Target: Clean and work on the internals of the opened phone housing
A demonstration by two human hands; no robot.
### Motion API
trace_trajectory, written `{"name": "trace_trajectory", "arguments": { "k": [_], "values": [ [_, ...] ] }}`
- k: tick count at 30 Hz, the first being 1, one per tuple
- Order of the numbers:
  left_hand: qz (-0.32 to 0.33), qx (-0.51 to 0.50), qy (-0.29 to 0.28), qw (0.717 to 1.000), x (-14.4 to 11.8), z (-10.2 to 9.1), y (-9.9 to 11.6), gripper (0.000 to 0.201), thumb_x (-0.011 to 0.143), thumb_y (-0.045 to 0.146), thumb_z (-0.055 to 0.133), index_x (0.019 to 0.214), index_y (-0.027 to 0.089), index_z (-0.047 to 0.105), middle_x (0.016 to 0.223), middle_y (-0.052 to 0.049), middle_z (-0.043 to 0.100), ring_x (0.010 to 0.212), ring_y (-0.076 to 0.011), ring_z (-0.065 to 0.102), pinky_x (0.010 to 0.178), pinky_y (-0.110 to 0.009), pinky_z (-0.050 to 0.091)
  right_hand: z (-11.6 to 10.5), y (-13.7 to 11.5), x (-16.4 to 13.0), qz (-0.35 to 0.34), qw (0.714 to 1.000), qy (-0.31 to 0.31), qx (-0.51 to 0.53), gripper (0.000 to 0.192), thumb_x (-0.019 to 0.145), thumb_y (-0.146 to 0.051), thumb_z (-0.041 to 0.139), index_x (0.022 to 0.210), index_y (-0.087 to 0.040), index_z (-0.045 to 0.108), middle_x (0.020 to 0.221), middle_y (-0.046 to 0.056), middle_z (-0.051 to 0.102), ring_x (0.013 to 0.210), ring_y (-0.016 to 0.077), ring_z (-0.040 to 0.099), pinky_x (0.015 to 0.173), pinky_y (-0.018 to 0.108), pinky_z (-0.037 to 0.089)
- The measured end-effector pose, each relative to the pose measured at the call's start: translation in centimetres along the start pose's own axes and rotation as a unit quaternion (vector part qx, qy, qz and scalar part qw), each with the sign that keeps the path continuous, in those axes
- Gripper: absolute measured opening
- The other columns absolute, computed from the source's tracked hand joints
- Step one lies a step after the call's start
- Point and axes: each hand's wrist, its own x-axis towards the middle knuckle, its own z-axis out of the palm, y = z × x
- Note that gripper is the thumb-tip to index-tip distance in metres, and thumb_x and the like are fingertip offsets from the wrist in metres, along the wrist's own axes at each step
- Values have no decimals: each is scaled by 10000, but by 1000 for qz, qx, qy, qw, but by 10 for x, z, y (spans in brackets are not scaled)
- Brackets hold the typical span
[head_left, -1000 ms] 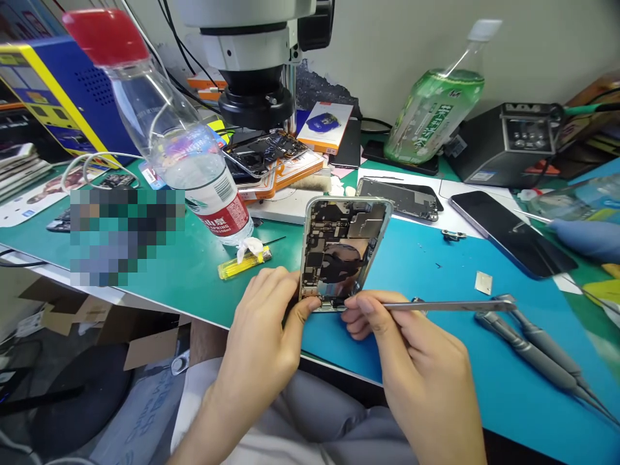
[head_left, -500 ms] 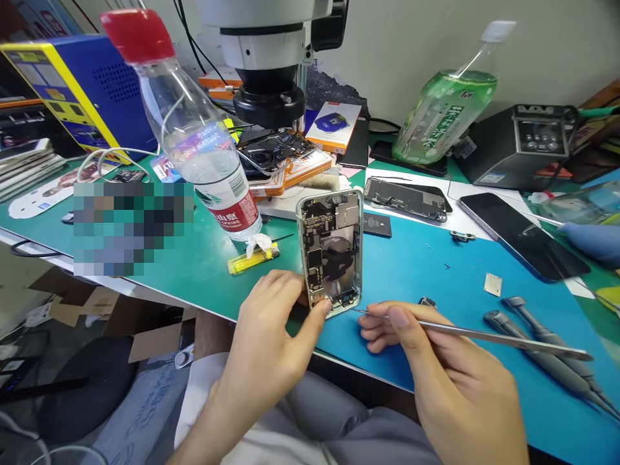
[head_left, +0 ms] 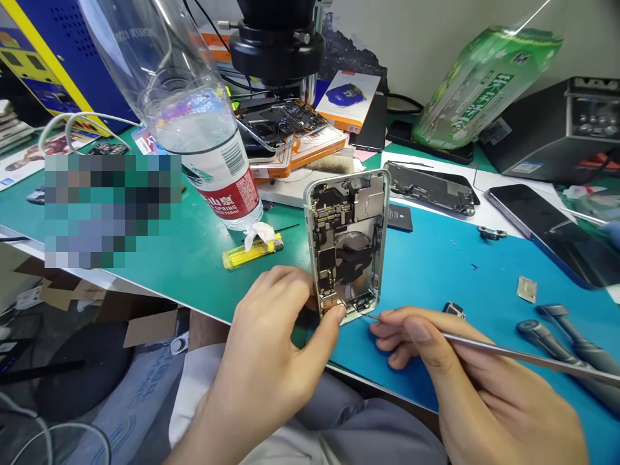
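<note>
Opened phone [head_left: 347, 248] propped by left hand [head_left: 271, 349], tweezers [head_left: 508, 352] in right hand [head_left: 484, 394]

Left hand [head_left: 271, 349] at the near table edge, gripping the bottom corner of an opened phone [head_left: 347, 245] propped upright on the mat [head_left: 426, 271]. Right hand [head_left: 484, 394] just right of it, pinching tweezers [head_left: 484, 347] with tips touching the phone's lower edge. Lighter [head_left: 252, 252] beyond the left hand, water bottle [head_left: 194, 123] behind that. Microscope [head_left: 276, 45] farther back. Two screwdrivers [head_left: 562, 342] right of the right hand. Second opened phone [head_left: 431, 187] behind, dark screen [head_left: 547, 232] to its right.
</note>
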Motion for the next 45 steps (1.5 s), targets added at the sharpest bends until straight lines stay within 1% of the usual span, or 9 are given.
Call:
{"name": "trace_trajectory", "arguments": {
  "k": [6, 12, 14, 18, 25, 32, 37, 42, 45],
  "values": [
    [-2, 5, -2, 1000, 1, 1, 0, 176, 1017, 225, 644, 851, 220, 587, 869, -16, 625, 870, -219, 564, 752, -352, 421, 0, 1, -3, 11, 1000, -1, 3, 243, 1037, -447, 649, 908, -352, 831, 862, -54, 805, 687, 110, 743, 648, 145, 612],
    [2, 6, 0, 1000, 0, 1, 0, 202, 1023, 231, 634, 832, 220, 569, 862, -15, 617, 863, -215, 556, 745, -355, 415, 0, 3, -6, 49, 996, 75, 9, 228, 1028, -440, 680, 869, -346, 814, 875, -63, 803, 766, 117, 761, 774, 170, 628],
    [2, 5, -1, 1000, 0, 0, 0, 205, 1024, 233, 633, 831, 220, 566, 867, -16, 617, 868, -216, 555, 747, -357, 415, 0, 2, -7, 50, 997, 66, 10, 287, 1024, -458, 679, 800, -327, 801, 889, -47, 806, 791, 131, 768, 795, 191, 634],
    [4, 6, -2, 1000, -1, 1, -1, 204, 1025, 236, 631, 834, 221, 562, 874, -19, 616, 877, -220, 554, 757, -360, 418, 1, -2, -4, 52, 997, 48, 12, 391, 1030, -483, 653, 708, -299, 776, 908, -11, 810, 824, 166, 780, 733, 225, 649],
    [7, 10, -2, 1000, 1, 1, -1, 208, 1023, 231, 632, 833, 226, 550, 862, -22, 618, 872, -224, 553, 757, -358, 413, 2, -2, -3, 51, 998, 47, 5, 370, 1025, -512, 647, 779, -282, 800, 912, 5, 814, 785, 186, 773, 707, 260, 652],
    [13, 6, -2, 1000, 0, 1, 0, 210, 1025, 231, 632, 831, 228, 553, 862, -24, 625, 872, -224, 558, 760, -358, 417, 0, -4, -3, 21, 1000, -7, 2, 294, 1040, -461, 638, 891, -293, 828, 887, 1, 804, 687, 154, 729, 632, 227, 617],
    [14, 7, 1, 1000, 0, 1, 0, 228, 1020, 222, 643, 821, 226, 532, 857, -14, 615, 870, -216, 558, 760, -350, 414, 1, -1, -2, 40, 999, 16, 22, 297, 1040, -452, 646, 859, -290, 817, 892, -7, 800, 720, 141, 738, 676, 199, 619],
    [16, 2, -1, 1000, 0, 1, -1, 236, 1023, 212, 638, 817, 222, 523, 862, -13, 611, 878, -213, 553, 770, -351, 411, -2, 0, -2, 24, 999, -12, 20, 285, 1044, -438, 642, 887, -291, 828, 903, -7, 804, 701, 136, 731, 655, 199, 614],
    [18, 3, 1, 1000, 0, 1, -1, 231, 1022, 211, 642, 822, 224, 526, 864, -13, 612, 876, -212, 555, 771, -351, 413, -2, 0, -2, 36, 999, 4, 40, 317, 1041, -442, 643, 830, -279, 815, 901, 9, 804, 732, 157, 749, 672, 218, 633]
  ]
}}
